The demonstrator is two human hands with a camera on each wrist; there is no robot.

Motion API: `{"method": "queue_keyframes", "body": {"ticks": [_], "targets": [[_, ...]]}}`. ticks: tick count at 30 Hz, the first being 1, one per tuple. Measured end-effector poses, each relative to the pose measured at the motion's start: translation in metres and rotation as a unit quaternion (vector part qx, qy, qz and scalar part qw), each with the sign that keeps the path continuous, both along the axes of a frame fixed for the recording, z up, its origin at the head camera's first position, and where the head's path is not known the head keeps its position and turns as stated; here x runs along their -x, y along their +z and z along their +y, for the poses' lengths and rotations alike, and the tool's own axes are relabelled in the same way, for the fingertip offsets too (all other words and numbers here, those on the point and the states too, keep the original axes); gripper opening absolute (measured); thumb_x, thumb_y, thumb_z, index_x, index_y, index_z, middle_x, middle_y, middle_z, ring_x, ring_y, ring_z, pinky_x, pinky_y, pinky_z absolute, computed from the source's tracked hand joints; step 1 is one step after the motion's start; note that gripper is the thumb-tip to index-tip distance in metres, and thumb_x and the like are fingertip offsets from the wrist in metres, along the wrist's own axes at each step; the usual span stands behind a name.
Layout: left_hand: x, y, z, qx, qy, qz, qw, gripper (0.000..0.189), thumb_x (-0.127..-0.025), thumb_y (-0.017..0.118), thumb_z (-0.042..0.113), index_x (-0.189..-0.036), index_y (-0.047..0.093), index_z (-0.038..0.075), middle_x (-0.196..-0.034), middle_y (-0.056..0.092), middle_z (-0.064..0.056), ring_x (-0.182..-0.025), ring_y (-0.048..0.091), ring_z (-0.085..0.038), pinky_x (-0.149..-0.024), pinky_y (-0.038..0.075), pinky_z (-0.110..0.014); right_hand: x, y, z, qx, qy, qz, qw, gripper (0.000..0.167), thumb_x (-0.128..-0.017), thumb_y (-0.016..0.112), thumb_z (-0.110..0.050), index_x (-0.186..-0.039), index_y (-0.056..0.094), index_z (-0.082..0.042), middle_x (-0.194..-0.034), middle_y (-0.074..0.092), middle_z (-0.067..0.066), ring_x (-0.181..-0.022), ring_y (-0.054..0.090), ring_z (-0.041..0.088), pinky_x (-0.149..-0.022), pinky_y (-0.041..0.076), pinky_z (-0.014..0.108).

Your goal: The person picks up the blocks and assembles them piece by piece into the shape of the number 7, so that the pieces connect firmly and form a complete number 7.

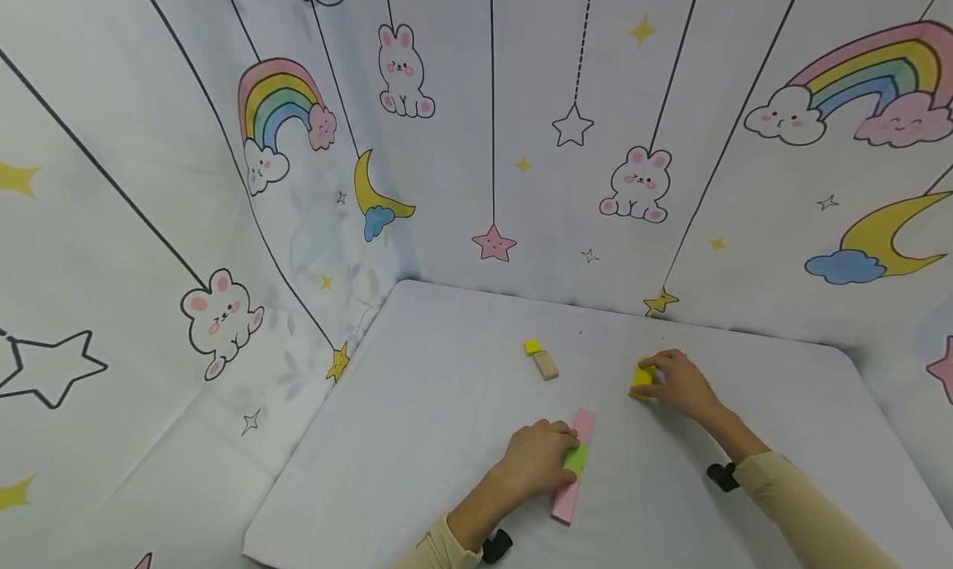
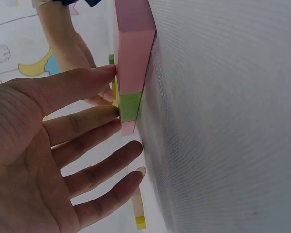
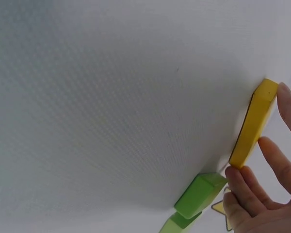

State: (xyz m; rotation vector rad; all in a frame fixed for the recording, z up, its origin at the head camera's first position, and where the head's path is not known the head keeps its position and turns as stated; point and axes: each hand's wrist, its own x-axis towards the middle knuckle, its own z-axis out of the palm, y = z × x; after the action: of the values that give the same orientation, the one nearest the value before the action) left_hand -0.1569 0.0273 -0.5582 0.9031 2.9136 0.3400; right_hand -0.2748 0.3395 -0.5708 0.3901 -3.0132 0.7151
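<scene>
In the head view, a pink block (image 1: 565, 504), a green block (image 1: 576, 461) and another pink block (image 1: 584, 423) line up end to end on the white table. My left hand (image 1: 538, 460) is over this row, its thumb and index fingertips touching the top around the green block; the other fingers spread apart in the left wrist view. Farther right, my right hand (image 1: 681, 384) pinches a yellow block (image 3: 253, 124) lengthwise between thumb and fingers, close over the table. Beside those fingers in the right wrist view lie a green block (image 3: 200, 195) and a lighter green one (image 3: 180, 223).
A small yellow block (image 1: 532, 347) touches a plain wooden block (image 1: 546, 365) toward the back of the table. The white tabletop (image 1: 417, 404) ends at a printed cloth wall (image 1: 447, 180) behind and at the sides. Dark devices (image 1: 721, 476) sit at both wrists.
</scene>
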Motion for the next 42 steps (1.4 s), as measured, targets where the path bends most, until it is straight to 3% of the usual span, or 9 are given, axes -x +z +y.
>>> {"method": "queue_keyframes", "body": {"ticks": [15,42], "targets": [[-0.003,0.000,0.000,0.000,-0.002,0.004,1.0000,0.049,-0.083,0.087,0.042,-0.128,0.076,0.027,-0.133,0.067,0.016,-0.113,0.064,-0.009,-0.081,0.054,-0.025,0.001,-0.003,-0.013,-0.001,-0.007,-0.009,0.9999,0.060,-0.082,0.089,-0.038,-0.126,0.072,0.000,-0.136,0.058,0.030,-0.130,0.050,0.050,-0.108,0.038,0.067],[0.002,-0.005,0.002,0.013,-0.004,0.013,0.9998,0.049,-0.085,0.085,0.045,-0.129,0.075,0.028,-0.134,0.066,0.016,-0.113,0.064,-0.008,-0.082,0.054,-0.026,-0.006,-0.003,-0.045,0.005,0.014,-0.012,0.9998,0.058,-0.085,0.087,-0.040,-0.129,0.073,-0.005,-0.138,0.058,0.025,-0.128,0.054,0.048,-0.102,0.046,0.064]]}}
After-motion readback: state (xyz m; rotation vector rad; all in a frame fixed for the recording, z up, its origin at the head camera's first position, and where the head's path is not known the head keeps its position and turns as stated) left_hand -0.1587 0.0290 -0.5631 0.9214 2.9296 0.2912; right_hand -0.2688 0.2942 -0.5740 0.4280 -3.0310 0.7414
